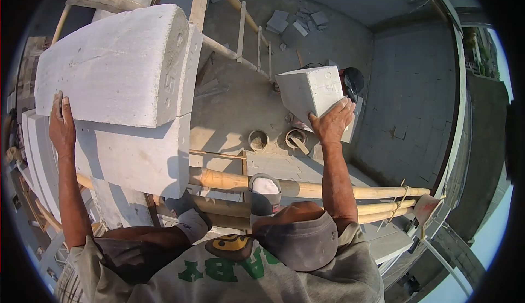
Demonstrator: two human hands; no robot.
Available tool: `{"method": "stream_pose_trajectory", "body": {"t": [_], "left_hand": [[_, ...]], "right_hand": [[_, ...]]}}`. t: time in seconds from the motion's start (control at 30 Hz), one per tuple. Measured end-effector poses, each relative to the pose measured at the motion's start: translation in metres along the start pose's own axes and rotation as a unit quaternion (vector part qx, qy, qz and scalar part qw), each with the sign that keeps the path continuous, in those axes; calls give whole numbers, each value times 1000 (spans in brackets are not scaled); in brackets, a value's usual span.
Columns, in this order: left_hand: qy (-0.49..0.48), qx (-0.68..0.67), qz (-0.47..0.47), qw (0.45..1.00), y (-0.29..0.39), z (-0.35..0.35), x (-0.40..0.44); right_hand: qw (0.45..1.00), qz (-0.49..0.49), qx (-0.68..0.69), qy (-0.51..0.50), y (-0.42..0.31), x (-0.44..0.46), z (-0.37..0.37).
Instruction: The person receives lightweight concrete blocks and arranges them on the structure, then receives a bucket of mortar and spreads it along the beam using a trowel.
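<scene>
My right hand (pixel 332 121) grips the near lower edge of a short, pale aerated concrete block (pixel 310 88), thumb and fingers spread along it. That block is out over the floor below. My left hand (pixel 63 125) rests against the lower left edge of a long aerated concrete block (pixel 106 65), fingers stretched up along its face. The long block lies on top of other pale blocks (pixel 136 152), with a marking on its end. The undersides of both handled blocks are hidden.
Bamboo poles (pixel 317 188) run beneath my feet, and a bamboo ladder-like frame (pixel 240 29) stands ahead. Far below lie two buckets (pixel 258 140) and broken block pieces (pixel 306 21). A person in a dark cap (pixel 353 79) is partly hidden behind the short block. A block wall (pixel 407 106) rises at right.
</scene>
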State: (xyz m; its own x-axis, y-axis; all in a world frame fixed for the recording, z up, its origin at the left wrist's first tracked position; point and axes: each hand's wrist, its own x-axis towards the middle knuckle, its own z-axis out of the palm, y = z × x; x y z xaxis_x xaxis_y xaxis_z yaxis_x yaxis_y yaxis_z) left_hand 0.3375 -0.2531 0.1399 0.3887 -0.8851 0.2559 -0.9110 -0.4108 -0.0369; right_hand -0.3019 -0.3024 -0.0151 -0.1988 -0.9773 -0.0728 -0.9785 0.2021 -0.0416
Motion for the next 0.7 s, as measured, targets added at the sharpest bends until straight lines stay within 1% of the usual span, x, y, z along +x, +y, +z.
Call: {"method": "stream_pose_trajectory", "body": {"t": [0.03, 0.1, 0.13, 0.17, 0.23, 0.27, 0.33, 0.37, 0.43, 0.47, 0.53, 0.57, 0.6, 0.63, 0.67, 0.7], "left_hand": [[10, 22, 15, 1000, -1, -1, -1], [8, 17, -4, 1000, 7, -8, -6], [-1, 10, -4, 1000, 13, -12, -5], [11, 7, -15, 1000, 17, -16, -4], [-23, -18, -11, 1000, 19, -23, -7], [-23, -16, -19, 999, 17, -24, -7], [-17, -63, 15, 998, 16, -24, -12], [-19, -63, 13, 998, 16, -26, -18], [-4, -137, -6, 991, 20, -38, -30], [-6, -137, -9, 991, 25, -51, -36], [-32, -277, -110, 954, 48, -94, -55], [-91, -322, -179, 925, 60, -110, -69], [-117, -361, -182, 907, 70, -112, -88], [-182, -387, -226, 875, 90, -127, -105], [-228, -414, -271, 839, 112, -142, -122], [-295, -415, -303, 805, 133, -155, -137]], "right_hand": [[1000, -15, 1, 9, -3, 4, -8], [999, 3, 17, -44, -9, 11, -21], [1000, -7, 3, -23, -14, 12, -29], [1000, -17, 4, -10, -19, 15, -41], [998, -26, -5, -50, -32, 17, -69], [998, -37, -16, -48, -38, 17, -85], [997, -42, -16, -69, -56, 14, -129], [995, -42, -13, -84, -63, 12, -153], [995, -48, -25, -87, -73, 9, -201], [994, -58, -29, -89, -77, 7, -229], [992, -70, -44, -93, -87, -1, -290], [992, -72, -46, -97, -96, -6, -328], [990, -62, -44, -122, -106, -12, -369], [987, -52, -43, -145, -113, -16, -407], [989, -61, -40, -131, -113, -20, -439], [988, -60, -47, -138, -114, -26, -477]]}}
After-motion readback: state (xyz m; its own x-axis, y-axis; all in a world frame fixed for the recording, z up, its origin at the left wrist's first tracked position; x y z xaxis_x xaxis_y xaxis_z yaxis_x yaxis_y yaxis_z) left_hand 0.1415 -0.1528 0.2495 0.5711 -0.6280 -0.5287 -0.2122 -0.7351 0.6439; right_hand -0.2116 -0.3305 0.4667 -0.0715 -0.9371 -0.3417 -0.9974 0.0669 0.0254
